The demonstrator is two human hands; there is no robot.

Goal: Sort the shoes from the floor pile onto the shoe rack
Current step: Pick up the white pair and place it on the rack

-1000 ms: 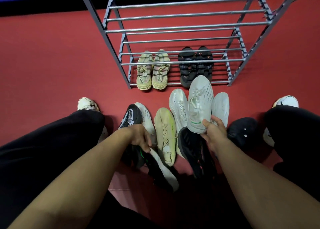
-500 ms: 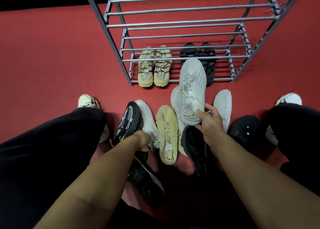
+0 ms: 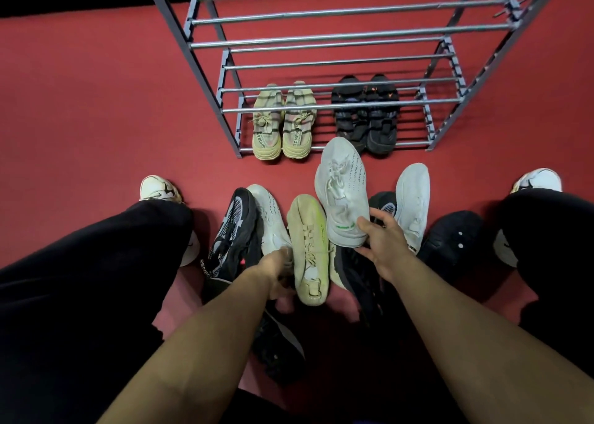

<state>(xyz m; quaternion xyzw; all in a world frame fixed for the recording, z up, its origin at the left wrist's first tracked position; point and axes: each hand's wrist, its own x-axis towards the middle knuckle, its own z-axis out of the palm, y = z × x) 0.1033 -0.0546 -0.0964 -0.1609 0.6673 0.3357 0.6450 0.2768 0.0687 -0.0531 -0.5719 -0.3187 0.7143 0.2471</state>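
My right hand (image 3: pixel 377 242) grips the heel of a white sneaker (image 3: pixel 342 192) and holds it raised above the floor pile, toe pointing at the grey metal shoe rack (image 3: pixel 321 34). My left hand (image 3: pixel 278 267) is lower and curls over the heel of a second white sneaker (image 3: pixel 268 213) lying on the floor; its fingertips are hidden. A beige pair (image 3: pixel 283 124) and a black sandal pair (image 3: pixel 366 115) stand on the rack's bottom tier.
The pile on the red floor holds a black-and-white sneaker (image 3: pixel 231 230), a cream shoe (image 3: pixel 308 250), another white sneaker (image 3: pixel 413 202) and several black shoes (image 3: pixel 450 240). My own white shoes (image 3: pixel 159 189) flank the pile. The rack's upper tiers hold nothing.
The left hand left the black sneaker, which now lies nearer to me, and moved onto the white sneaker's heel. The right hand shifted its raised white sneaker to the left.
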